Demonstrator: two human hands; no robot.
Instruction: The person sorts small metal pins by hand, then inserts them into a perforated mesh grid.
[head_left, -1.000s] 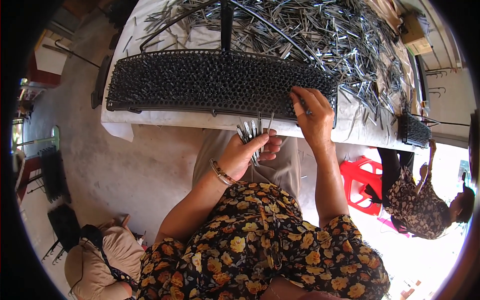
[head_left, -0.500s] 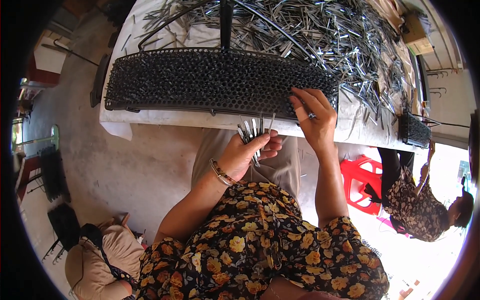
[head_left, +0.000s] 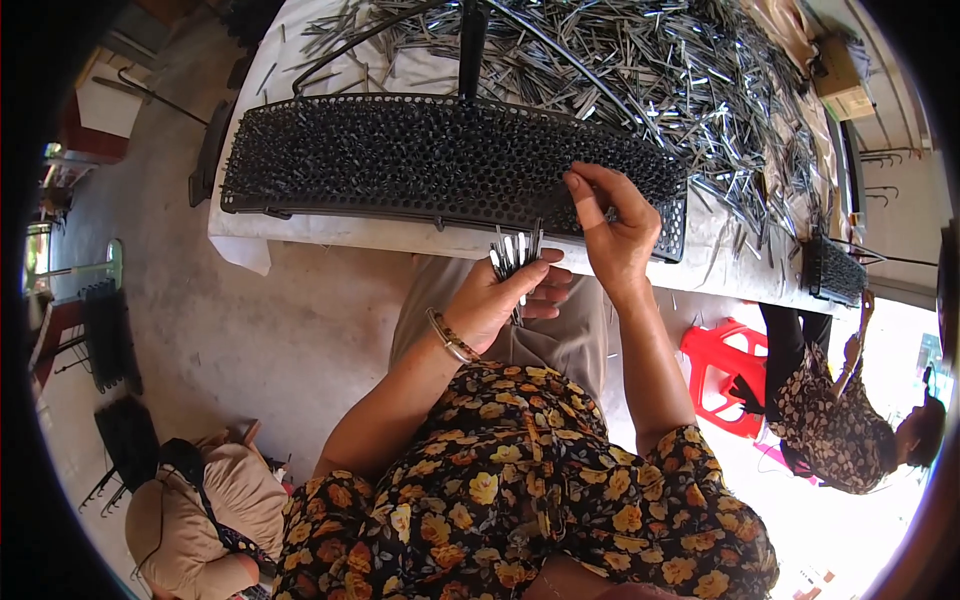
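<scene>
A bunch of thin, flat metal strips stands up out of my left hand, gripped between thumb and fingers below the table's front edge. My right hand is over the right part of a long black perforated rack, thumb and forefinger pinched together. Whatever is between those fingertips is too small to make out. Small dark strip ends stick up from many of the rack's holes. Along its front edge, bare round holes show. A band of tape wraps one finger of my right hand.
A big heap of loose metal strips covers the table behind the rack. Black rods rise from the rack's back. To the right stand a red plastic stool, a smaller black rack and a co-worker. Another person sits at lower left.
My right hand's thumb and forefinger have come together over the rack, slightly farther left. My left hand still grips the strips. The rack appears a little farther right in the view.
</scene>
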